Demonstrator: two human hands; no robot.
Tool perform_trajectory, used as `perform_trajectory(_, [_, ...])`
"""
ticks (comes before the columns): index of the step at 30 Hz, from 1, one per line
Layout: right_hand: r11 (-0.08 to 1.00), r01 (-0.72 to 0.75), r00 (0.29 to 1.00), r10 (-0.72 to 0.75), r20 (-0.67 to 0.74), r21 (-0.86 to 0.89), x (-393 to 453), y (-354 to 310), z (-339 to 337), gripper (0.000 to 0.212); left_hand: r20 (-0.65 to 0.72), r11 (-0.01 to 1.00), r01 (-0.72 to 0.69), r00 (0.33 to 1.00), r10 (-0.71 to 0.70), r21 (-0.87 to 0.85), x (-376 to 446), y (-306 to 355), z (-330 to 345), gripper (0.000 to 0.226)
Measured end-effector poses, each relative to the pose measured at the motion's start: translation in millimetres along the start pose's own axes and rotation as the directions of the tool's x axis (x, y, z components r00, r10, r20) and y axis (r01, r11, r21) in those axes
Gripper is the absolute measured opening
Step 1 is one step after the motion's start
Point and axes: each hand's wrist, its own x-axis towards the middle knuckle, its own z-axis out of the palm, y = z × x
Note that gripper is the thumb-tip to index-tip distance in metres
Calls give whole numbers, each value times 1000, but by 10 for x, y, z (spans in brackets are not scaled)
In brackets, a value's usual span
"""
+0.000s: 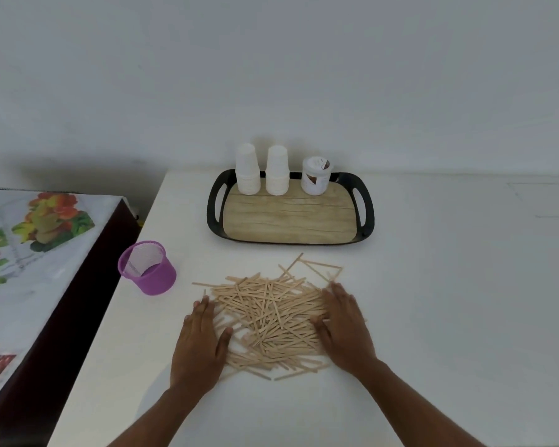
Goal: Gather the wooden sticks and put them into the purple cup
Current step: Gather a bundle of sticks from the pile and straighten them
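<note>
Gathering step in hand: left hand (200, 343) and right hand (344, 327), fingers flat and gripping nothing, flank the wooden sticks (268, 317) heaped on the surface (449, 301); next they must bunch and lift toward the purple cup (149, 269), upright at left.

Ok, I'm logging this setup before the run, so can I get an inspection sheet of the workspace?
Surface: white table, bare around the pile.
Job's things: loose heap of thin wooden sticks in front of the person; purple mesh cup upright near the table's left edge, with what looks like one stick inside.
Clutter: black-rimmed tray with wood-pattern base holding two stacks of white paper cups and a white lidded jar.
Hands: left hand and right hand flat, fingers straight, flanking the heap.
Cables: nothing seen.
Surroundings: plain wall; floral cloth on a dark table at left.
</note>
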Motion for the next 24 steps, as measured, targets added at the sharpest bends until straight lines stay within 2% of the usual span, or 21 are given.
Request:
perform_trajectory(2, [993, 88, 995, -92, 42, 81, 37, -33, 5, 69, -5, 1000, -23, 1000, 23, -16, 5, 31, -3, 78])
perform_trajectory(5, [976, 115, 993, -118, 6, 186, 111, -60, -41, 76, -28, 999, -32, 999, 33, 16, -8, 50, -38, 78])
perform_trajectory(7, [987, 74, 997, -74, -10, 140, 175, -68, -86, 98, -40, 998, -26, 999, 28, 53, -34, 47, -59, 79])
perform_trajectory(9, [996, 76, 990, -80, 113, 42, 232, -90, -116, 133, -43, 997, -39, 998, 42, 69, -74, 39, -55, 78])
perform_trajectory(10, [993, 121, 975, -116, 189, -14, 244, -101, -105, 146, -36, 995, -57, 998, 60, 78, -97, 40, -41, 77])
perform_trajectory(12, [969, 237, 933, -207, 293, -71, 235, -116, -53, 156, -27, 990, -100, 994, 103, 97, -140, 72, 4, 76])
perform_trajectory(15, [943, 327, 890, -286, 355, -61, 218, -125, 3, 154, -15, 984, -137, 990, 140, 116, -179, 178, 83, 79])
perform_trajectory(17, [939, 342, 893, -314, 321, -33, 238, -126, -2, 147, -14, 984, -144, 989, 147, 105, -198, 257, 123, 79])
perform_trajectory(20, [942, 335, 908, -332, 256, 36, 304, -117, -58, 124, -23, 989, -129, 991, 131, 66, -215, 346, 170, 79])
perform_trajectory(24, [940, 341, 907, -333, 259, 14, 379, -104, -115, 86, -24, 992, -122, 992, 123, 41, -211, 426, 233, 79])
